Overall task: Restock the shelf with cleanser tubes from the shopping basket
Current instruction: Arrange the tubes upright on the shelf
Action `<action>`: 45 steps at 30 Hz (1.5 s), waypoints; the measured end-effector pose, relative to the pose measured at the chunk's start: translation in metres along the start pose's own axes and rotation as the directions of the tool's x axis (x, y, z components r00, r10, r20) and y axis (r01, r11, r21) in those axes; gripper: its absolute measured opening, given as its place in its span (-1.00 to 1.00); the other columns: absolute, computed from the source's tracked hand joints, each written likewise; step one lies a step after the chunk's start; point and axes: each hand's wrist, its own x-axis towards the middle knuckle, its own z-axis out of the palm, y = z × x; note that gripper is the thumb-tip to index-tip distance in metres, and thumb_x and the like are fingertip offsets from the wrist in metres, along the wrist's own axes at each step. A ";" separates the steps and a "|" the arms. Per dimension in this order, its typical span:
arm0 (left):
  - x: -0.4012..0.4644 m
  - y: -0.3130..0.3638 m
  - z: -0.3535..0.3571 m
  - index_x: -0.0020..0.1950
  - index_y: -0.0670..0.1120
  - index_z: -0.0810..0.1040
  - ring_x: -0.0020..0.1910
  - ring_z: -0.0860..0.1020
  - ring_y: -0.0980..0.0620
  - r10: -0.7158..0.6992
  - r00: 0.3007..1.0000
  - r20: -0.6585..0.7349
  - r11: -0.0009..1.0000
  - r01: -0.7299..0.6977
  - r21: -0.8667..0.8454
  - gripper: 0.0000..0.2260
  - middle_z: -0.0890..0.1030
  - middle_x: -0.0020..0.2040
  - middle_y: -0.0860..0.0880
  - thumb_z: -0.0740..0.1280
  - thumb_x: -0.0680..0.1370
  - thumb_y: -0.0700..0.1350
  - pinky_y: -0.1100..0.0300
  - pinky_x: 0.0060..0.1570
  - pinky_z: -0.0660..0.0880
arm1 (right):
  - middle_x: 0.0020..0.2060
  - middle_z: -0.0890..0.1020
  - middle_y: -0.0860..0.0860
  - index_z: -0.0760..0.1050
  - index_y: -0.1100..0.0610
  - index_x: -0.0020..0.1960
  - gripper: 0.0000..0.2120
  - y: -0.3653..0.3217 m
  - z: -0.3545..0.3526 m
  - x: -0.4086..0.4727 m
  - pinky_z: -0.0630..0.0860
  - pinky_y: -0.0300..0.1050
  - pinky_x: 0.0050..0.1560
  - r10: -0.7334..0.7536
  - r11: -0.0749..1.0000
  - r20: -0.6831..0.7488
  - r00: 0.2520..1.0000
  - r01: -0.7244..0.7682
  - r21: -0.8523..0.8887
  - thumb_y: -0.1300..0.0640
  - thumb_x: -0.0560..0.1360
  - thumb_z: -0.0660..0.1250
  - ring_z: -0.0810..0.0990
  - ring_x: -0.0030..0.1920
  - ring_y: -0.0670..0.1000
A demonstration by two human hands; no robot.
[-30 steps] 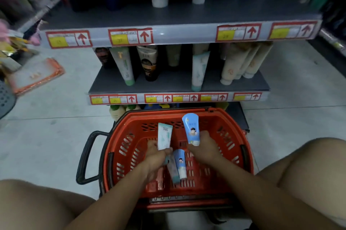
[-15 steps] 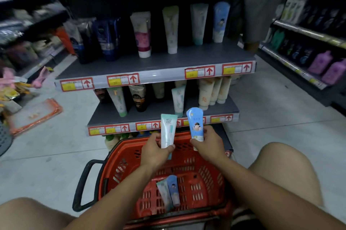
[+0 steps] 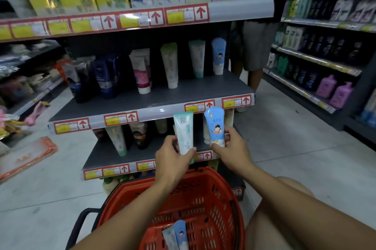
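Note:
My left hand (image 3: 173,158) grips a mint-and-white cleanser tube (image 3: 184,132) upright by its lower end. My right hand (image 3: 234,148) holds a blue tube with a cartoon child (image 3: 215,125), also upright. Both tubes are raised in front of the price strip of the middle grey shelf (image 3: 162,95), above the red shopping basket (image 3: 227,205). Two more tubes, one pale green and one blue (image 3: 179,234), lie on the basket floor. On the middle shelf a matching mint tube (image 3: 197,58) and blue tube (image 3: 218,55) stand at the right end.
Dark blue, pink and pale green tubes (image 3: 140,72) stand along the middle shelf. The lower shelf (image 3: 105,154) holds more tubes. A person in grey shorts (image 3: 254,50) stands behind the shelf's right end. Another shelving unit (image 3: 325,56) lines the right aisle. An orange package (image 3: 26,156) lies on the floor left.
Both hands lifted their tubes out of the basket and up toward the middle shelf. My view tilted upward, so the top shelf came into sight.

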 end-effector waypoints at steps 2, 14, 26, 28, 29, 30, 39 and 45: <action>0.007 0.015 0.003 0.14 0.06 0.51 -0.14 0.61 0.21 0.029 0.999 -0.019 0.999 -0.029 -0.015 -0.60 0.62 -0.10 0.17 0.57 0.43 0.13 0.27 -0.27 0.56 | -0.10 0.67 -0.15 0.47 -0.09 0.10 -0.64 -0.008 -0.009 0.010 0.68 0.04 -0.11 -0.025 1.000 -0.010 1.000 0.025 0.000 0.03 0.40 0.55 0.68 -0.14 -0.16; 0.082 0.099 0.021 0.12 0.15 0.49 -0.10 0.62 0.28 0.152 0.979 -0.139 0.985 -0.161 -0.056 -0.61 0.64 -0.07 0.22 0.55 0.41 0.17 0.14 -0.14 0.65 | 0.01 0.66 -0.11 0.49 -0.05 0.17 -0.58 -0.046 -0.050 0.092 0.68 0.03 -0.07 -0.233 0.973 -0.131 0.964 0.231 -0.028 -0.03 0.38 0.55 0.67 -0.03 -0.15; 0.160 0.138 0.052 0.19 0.01 0.50 -0.04 0.65 0.09 0.160 0.970 -0.185 0.985 -0.170 -0.040 -0.56 0.66 0.00 0.10 0.57 0.43 0.10 0.04 -0.03 0.64 | -0.07 0.67 -0.11 0.48 -0.02 0.15 -0.60 -0.061 -0.068 0.174 0.66 0.01 -0.08 -0.248 0.968 -0.217 0.944 0.232 -0.098 0.02 0.39 0.55 0.66 -0.10 -0.11; 0.166 0.136 0.058 0.19 -0.01 0.50 -0.01 0.66 0.04 0.139 0.975 -0.171 0.989 -0.146 -0.029 -0.56 0.68 0.05 0.05 0.57 0.43 0.08 0.04 -0.02 0.63 | -0.08 0.67 -0.10 0.49 -0.01 0.14 -0.60 -0.055 -0.064 0.182 0.66 0.02 -0.07 -0.246 0.968 -0.214 0.946 0.227 -0.109 0.02 0.39 0.56 0.66 -0.10 -0.11; 0.168 0.134 0.061 0.20 -0.02 0.49 0.01 0.66 0.03 0.135 0.977 -0.166 0.990 -0.140 -0.022 -0.56 0.68 0.07 0.03 0.57 0.43 0.08 0.05 -0.02 0.63 | -0.08 0.67 -0.11 0.49 0.00 0.14 -0.60 -0.052 -0.063 0.185 0.66 0.03 -0.08 -0.244 0.968 -0.211 0.947 0.224 -0.115 0.01 0.38 0.56 0.66 -0.10 -0.11; 0.169 0.133 0.063 0.20 -0.02 0.49 0.02 0.66 0.02 0.132 0.978 -0.162 0.991 -0.136 -0.013 -0.55 0.68 0.09 0.03 0.57 0.44 0.08 0.07 -0.03 0.62 | -0.08 0.66 -0.11 0.49 -0.01 0.14 -0.60 -0.048 -0.061 0.187 0.66 0.04 -0.08 -0.247 0.967 -0.208 0.947 0.226 -0.120 -0.01 0.38 0.55 0.65 -0.10 -0.11; 0.171 0.122 0.070 0.07 0.03 0.49 -0.02 0.64 -0.04 0.110 0.980 -0.163 0.984 -0.085 0.158 -0.60 0.66 -0.04 0.06 0.52 0.39 0.18 -0.06 -0.02 0.61 | -0.09 0.52 0.03 0.53 0.07 0.00 -0.55 -0.034 -0.062 0.192 0.53 0.01 -0.11 -0.319 0.852 -0.177 0.931 0.200 -0.485 -0.27 0.33 0.38 0.50 0.00 0.05; 0.195 0.136 0.069 0.10 0.00 0.54 0.02 0.66 -0.10 -0.015 0.997 -0.081 0.971 0.034 0.237 -0.58 0.69 0.03 -0.01 0.53 0.36 0.17 -0.01 -0.01 0.62 | -0.13 0.56 0.07 0.62 0.11 -0.13 -0.44 -0.041 -0.063 0.222 0.55 0.03 -0.13 -0.213 0.819 -0.093 0.973 0.126 -0.560 -0.34 0.19 0.25 0.55 -0.07 0.12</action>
